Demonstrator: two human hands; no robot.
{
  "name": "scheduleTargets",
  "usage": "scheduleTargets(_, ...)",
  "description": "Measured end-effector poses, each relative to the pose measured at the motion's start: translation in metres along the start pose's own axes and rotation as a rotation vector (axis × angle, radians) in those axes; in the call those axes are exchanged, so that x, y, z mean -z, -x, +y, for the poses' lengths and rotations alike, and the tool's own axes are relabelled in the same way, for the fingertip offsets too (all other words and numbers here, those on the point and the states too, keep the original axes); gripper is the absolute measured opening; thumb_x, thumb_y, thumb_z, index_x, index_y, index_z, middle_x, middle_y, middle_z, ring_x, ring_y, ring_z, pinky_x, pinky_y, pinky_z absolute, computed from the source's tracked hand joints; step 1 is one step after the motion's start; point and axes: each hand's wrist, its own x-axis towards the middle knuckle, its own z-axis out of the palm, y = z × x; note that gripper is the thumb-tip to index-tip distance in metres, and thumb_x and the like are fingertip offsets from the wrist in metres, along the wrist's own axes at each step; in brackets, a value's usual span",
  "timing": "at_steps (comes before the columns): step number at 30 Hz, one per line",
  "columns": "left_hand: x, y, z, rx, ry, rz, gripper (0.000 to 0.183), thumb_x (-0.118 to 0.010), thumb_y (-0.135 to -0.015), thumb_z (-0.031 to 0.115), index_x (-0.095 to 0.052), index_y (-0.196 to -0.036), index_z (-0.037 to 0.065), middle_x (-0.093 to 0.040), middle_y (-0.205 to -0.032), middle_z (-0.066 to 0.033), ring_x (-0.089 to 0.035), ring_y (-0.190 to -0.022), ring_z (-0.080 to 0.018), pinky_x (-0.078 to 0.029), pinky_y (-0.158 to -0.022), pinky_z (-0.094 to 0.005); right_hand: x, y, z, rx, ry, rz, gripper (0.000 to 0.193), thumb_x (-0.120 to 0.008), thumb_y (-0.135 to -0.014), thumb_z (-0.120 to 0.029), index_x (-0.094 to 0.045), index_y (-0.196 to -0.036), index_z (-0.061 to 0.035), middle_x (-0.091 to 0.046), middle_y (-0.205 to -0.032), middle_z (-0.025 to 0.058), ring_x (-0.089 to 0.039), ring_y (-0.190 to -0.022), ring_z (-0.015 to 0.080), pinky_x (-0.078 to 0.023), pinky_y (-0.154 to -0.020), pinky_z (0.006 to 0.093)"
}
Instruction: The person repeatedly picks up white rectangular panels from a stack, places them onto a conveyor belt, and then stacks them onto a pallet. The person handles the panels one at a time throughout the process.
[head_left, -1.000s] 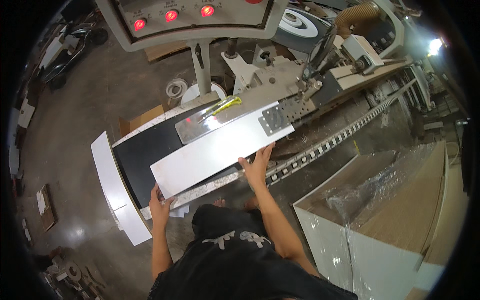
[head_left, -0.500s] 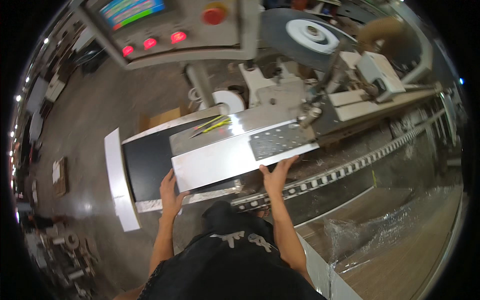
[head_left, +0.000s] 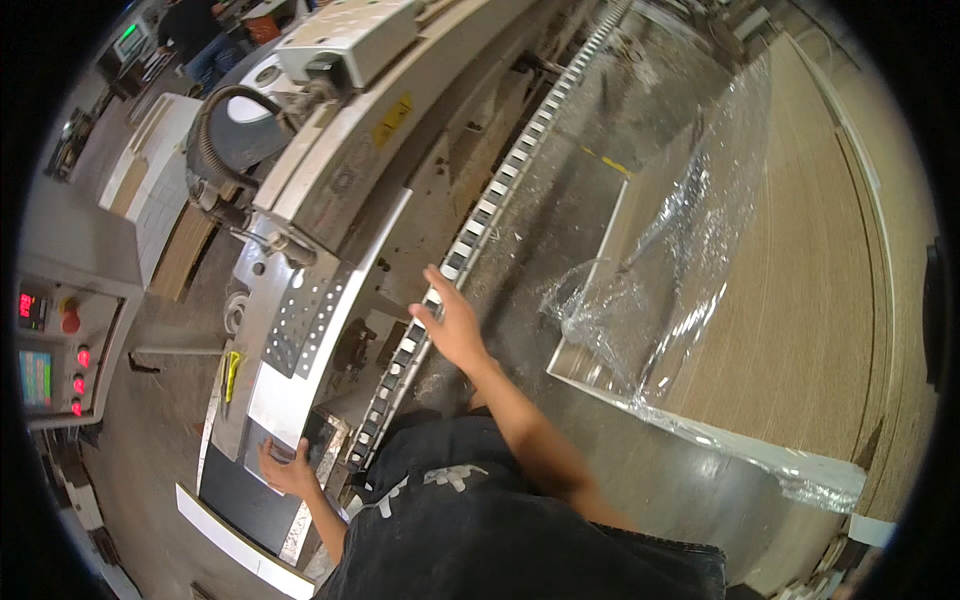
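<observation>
A narrow white board [head_left: 285,408] lies on the bed of a long machine, its far part running under a dark plate with holes [head_left: 296,335]. My left hand [head_left: 288,470] is at the board's near end, fingers spread and thumb raised, touching or just beside the edge. My right hand [head_left: 455,325] is apart from the board, held over the roller rail [head_left: 480,215] with fingers spread and nothing in them. Yellow-handled pliers or cutters [head_left: 231,376] lie on the metal bed left of the board.
A control panel [head_left: 75,345] with red lit buttons stands at the left. A stack of wood-grain boards [head_left: 800,300], partly under clear plastic film [head_left: 690,290], fills the right. Another white strip [head_left: 240,540] sits at the machine's near end. Another person [head_left: 195,40] stands far off.
My view has swung to the right along the machine. The white board has gone farther under the perforated plate. My right hand has left the board's side; my left hand stays by its end.
</observation>
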Motion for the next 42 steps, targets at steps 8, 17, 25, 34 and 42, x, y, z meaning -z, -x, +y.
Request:
scheduleTargets(8, -0.017, -0.011, 0.096, 0.02, -0.107, -0.003, 0.073, -0.094, -0.067, 0.057, -0.069, -0.113, 0.005, -0.067, -0.132, -0.0194, -0.057, -0.129, -0.0419, -0.041, -0.106, -0.0579, 0.126, 0.188, 0.164, -0.521, 0.407, -0.189, 0.068, -0.068, -0.097, -0.05, -0.058, -0.142, 0.0001, -0.064, -0.136, 0.028, -0.059, -0.129, 0.0466, -0.047, -0.109, 0.0501)
scheduleTargets(17, 0.03, 0.043, 0.275, -0.601, 0.565, -0.591, 0.067, -0.078, -0.092, 0.018, -0.043, -0.146, -0.001, -0.029, -0.162, -0.028, -0.032, -0.148, -0.044, -0.025, -0.121, -0.0563, 0.075, 0.484, 0.188, -1.494, -0.173, -0.232, 0.093, -0.051, -0.093, -0.082, -0.07, -0.124, 0.0035, -0.074, -0.108, 0.0217, -0.07, -0.104, 0.0344, -0.053, -0.093, 0.0462)
scheduleTargets(25, -0.01, 0.01, 0.454, -0.874, 0.814, -0.674, 0.053, -0.067, -0.098, 0.012, -0.044, -0.145, 0.003, -0.037, -0.158, -0.0226, -0.039, -0.147, -0.0397, -0.033, -0.121, -0.0516, 0.057, 0.504, 0.085, -1.634, -0.422, 0.134, 0.076, -0.056, -0.1, -0.068, -0.072, -0.121, 0.0034, -0.074, -0.104, 0.0166, -0.068, -0.1, 0.0267, -0.053, -0.088, 0.0416)
scheduleTargets(34, -0.051, 0.003, 0.513, -1.129, 0.624, -0.458, 0.065, -0.073, -0.098, 0.026, -0.044, -0.149, -0.001, -0.042, -0.15, -0.0269, -0.044, -0.139, -0.0452, -0.04, -0.115, -0.052, 0.246, 0.265, -0.031, -0.711, -0.149, 0.325, 0.047, -0.068, -0.103, -0.036, -0.068, -0.133, -0.0004, -0.07, -0.136, 0.0124, -0.065, -0.125, 0.0224, -0.048, -0.107, 0.0373)
scheduleTargets(42, -0.13, 0.004, 0.454, -0.94, 0.277, -0.717, 0.102, -0.078, -0.092, 0.052, -0.027, -0.159, -0.006, -0.043, -0.15, -0.0316, -0.05, -0.135, -0.0499, -0.042, -0.114, -0.0538, 0.354, 0.087, -0.148, 0.225, -0.746, -0.106, 0.054, -0.077, -0.093, -0.051, -0.072, -0.116, -0.0024, -0.069, -0.137, 0.0142, -0.061, -0.132, 0.0291, -0.045, -0.112, 0.044)
